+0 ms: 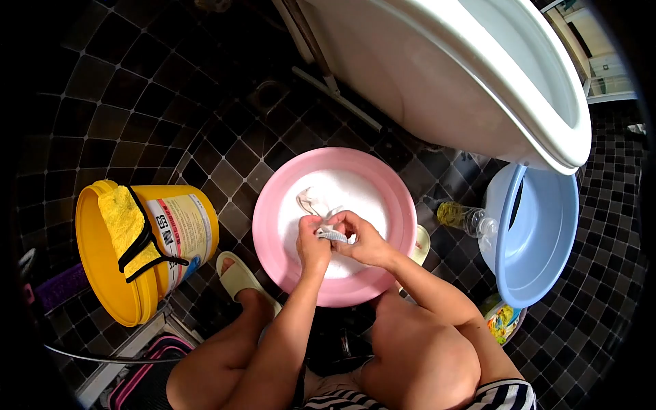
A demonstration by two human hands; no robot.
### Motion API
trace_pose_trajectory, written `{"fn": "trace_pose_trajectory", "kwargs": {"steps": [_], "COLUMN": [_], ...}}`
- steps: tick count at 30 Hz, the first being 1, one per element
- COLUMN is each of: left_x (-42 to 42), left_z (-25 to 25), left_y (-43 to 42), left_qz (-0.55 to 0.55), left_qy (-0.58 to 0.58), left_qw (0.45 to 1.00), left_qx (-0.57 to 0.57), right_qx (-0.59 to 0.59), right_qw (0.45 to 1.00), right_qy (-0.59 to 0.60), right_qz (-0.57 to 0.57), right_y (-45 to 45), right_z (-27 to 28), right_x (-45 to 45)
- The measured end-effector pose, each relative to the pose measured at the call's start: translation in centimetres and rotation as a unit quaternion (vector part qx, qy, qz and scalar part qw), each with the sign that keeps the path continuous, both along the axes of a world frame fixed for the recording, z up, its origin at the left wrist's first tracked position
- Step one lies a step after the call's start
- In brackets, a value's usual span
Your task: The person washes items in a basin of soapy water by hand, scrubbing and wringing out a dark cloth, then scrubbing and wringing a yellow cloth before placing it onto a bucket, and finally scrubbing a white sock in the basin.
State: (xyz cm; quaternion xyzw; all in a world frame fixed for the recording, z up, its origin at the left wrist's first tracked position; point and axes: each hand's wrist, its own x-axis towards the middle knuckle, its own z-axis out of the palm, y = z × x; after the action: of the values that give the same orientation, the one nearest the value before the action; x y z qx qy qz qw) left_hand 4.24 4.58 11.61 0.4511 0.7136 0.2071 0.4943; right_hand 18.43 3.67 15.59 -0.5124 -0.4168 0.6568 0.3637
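Observation:
A pink basin [295, 277] full of white suds [352, 191] stands on the floor between my feet. Over its near half, my left hand [314, 247] and my right hand [360, 240] come together, fingers closed on a small white cloth with a grey ribbed edge [333, 236]. Whether it is a sock or another small garment I cannot tell. Pale fabric [313, 199] lies in the foam just beyond my fingers; whether it belongs to the same piece is unclear.
At left, a yellow bucket [147, 246] has a yellow cloth with black trim [126, 219] over its rim. To the right are a clear bottle with yellow liquid [465, 219] and a blue basin [547, 239]. A white tub [437, 75] rises beyond the pink basin.

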Motion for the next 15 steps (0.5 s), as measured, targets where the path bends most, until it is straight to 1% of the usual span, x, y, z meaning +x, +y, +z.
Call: {"fn": "trace_pose_trajectory", "kwargs": {"steps": [1, 2, 3, 4, 5, 6, 7, 8, 10, 11, 12, 14, 15], "left_x": [-0.5, -0.7, -0.5, 0.0, 0.6, 1.4, 2.0, 2.5, 3.0, 3.1, 3.1, 2.7, 2.6], "left_z": [-0.5, -1.0, -0.7, -0.3, 0.0, 1.0, 1.9, 2.7, 2.8, 2.9, 3.1, 3.6, 4.4], "left_y": [-0.1, -0.2, 0.0, -0.1, -0.3, -0.3, -0.3, -0.2, -0.3, -0.4, -0.3, -0.1, 0.3], "left_qz": [-0.002, -0.004, 0.008, 0.008, -0.01, -0.028, -0.068, -0.109, -0.139, -0.152, -0.151, -0.164, -0.146], "left_qy": [0.024, 0.048, 0.007, 0.008, -0.048, -0.104, -0.118, -0.103, -0.138, -0.121, -0.121, 0.011, 0.022], "left_qw": [0.999, 0.998, 0.998, 0.998, 0.996, 0.991, 0.988, 0.985, 0.978, 0.977, 0.978, 0.982, 0.988], "left_qx": [0.023, 0.045, 0.063, 0.062, 0.07, 0.077, 0.07, 0.087, 0.076, 0.083, 0.083, 0.092, 0.054], "right_qx": [0.0, -0.024, -0.049, -0.05, -0.033, -0.017, 0.0, -0.001, 0.003, 0.031, 0.031, 0.018, -0.044], "right_qw": [1.0, 0.998, 0.99, 0.99, 0.965, 0.922, 0.913, 0.913, 0.908, 0.906, 0.906, 0.951, 0.978], "right_qy": [0.0, -0.064, -0.128, -0.128, -0.258, -0.383, -0.405, -0.405, -0.419, -0.422, -0.422, -0.301, -0.201], "right_qz": [-0.001, 0.016, 0.032, 0.032, 0.047, 0.061, 0.042, 0.041, 0.005, -0.025, -0.025, -0.066, -0.041], "right_y": [0.0, -0.1, 0.0, 0.1, 0.5, 0.7, 1.0, 1.0, 1.2, 1.2, 1.2, 1.0, 1.0], "right_z": [0.2, 0.4, 0.6, 0.4, 0.0, -0.5, -1.0, -1.4, -1.1, -1.4, -1.3, -1.1, -0.4], "right_x": [0.0, 0.1, 0.2, 0.4, 0.7, 1.1, 1.5, 2.1, 3.0, 3.2, 3.2, 3.1, 2.9]}}
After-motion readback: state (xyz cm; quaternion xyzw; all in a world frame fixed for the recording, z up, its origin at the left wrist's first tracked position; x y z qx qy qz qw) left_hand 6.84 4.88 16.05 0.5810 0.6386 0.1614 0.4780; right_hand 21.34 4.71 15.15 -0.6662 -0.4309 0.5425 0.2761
